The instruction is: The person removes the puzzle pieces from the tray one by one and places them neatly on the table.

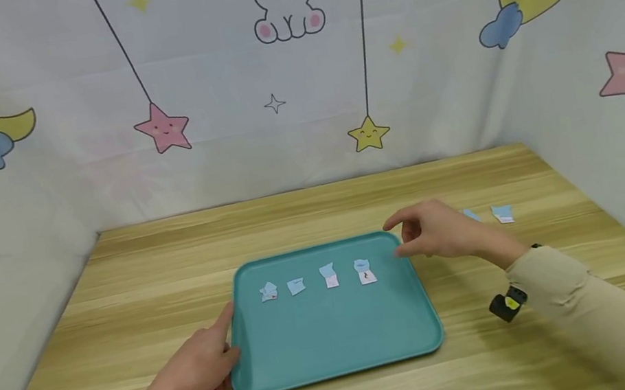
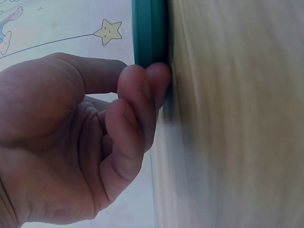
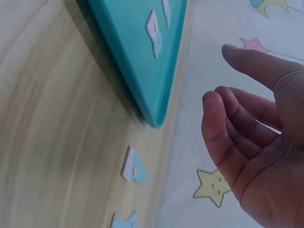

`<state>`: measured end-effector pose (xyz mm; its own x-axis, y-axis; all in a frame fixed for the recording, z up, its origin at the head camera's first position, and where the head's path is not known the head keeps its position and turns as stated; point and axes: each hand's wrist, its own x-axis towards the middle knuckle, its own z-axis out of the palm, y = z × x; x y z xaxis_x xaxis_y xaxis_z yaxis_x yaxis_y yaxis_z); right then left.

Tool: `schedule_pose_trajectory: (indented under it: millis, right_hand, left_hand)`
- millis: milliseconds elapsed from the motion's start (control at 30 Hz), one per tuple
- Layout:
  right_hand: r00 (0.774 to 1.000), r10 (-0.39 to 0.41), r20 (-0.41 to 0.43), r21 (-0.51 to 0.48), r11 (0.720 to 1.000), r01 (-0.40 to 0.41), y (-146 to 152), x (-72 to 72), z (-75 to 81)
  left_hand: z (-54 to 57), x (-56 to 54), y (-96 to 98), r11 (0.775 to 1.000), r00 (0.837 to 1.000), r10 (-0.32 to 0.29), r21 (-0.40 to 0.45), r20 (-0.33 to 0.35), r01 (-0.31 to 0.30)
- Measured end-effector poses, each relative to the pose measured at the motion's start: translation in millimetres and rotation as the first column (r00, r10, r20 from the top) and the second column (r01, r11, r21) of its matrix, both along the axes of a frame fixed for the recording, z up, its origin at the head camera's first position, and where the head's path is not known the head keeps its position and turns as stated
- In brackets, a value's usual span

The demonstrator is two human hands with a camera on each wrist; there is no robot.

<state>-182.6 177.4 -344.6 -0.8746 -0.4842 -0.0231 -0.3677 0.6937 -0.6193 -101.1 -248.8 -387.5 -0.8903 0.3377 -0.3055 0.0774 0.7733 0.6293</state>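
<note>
Left fingers (image 1: 223, 318): loosely bent, touching tray (image 1: 332, 339) | right fingers (image 1: 403, 216): parted

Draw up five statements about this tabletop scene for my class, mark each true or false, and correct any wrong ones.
1. The left grip touches the left edge of the teal tray. True.
2. The puzzle pieces on the tray lie in a row. True.
3. The right grip holds a puzzle piece. False: it holds nothing, its thumb and index finger apart.
4. Every puzzle piece lies on the tray. False: two pieces lie on the wooden table, right of the tray.
5. The rabbit on the backdrop is brown. False: it is white.
</note>
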Motion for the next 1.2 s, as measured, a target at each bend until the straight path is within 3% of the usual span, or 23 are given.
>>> schedule_pose_trajectory:
  millis: [267, 500, 700, 1200]
  right_hand:
    - [0.999, 0.035, 0.0, 0.025, 0.999, -0.035, -20, -2.8, -18.7]
    - [0.996, 0.027, 0.087, 0.069, 0.997, -0.034, -34, -4.7, -31.8]
    - [0.996, 0.048, 0.077, 0.133, 0.989, -0.058, -39, -5.7, -36.1]
    - [0.994, 0.031, 0.105, 0.083, 0.996, -0.04, -40, -7.2, -43.2]
  left_hand:
    - [0.3, 0.0, 1.1, 1.0, 1.0, 0.012, -0.004, 0.01, -0.012]
    - [-0.7, -0.1, 0.2, 1.0, 1.0, 0.013, 0.008, 0.012, -0.013]
    - [0.0, 0.0, 0.7, 1.0, 1.0, 0.009, 0.012, 0.013, -0.009]
    - [0.5, 0.6, 1.5, 1.0, 1.0, 0.015, 0.001, 0.019, -0.015]
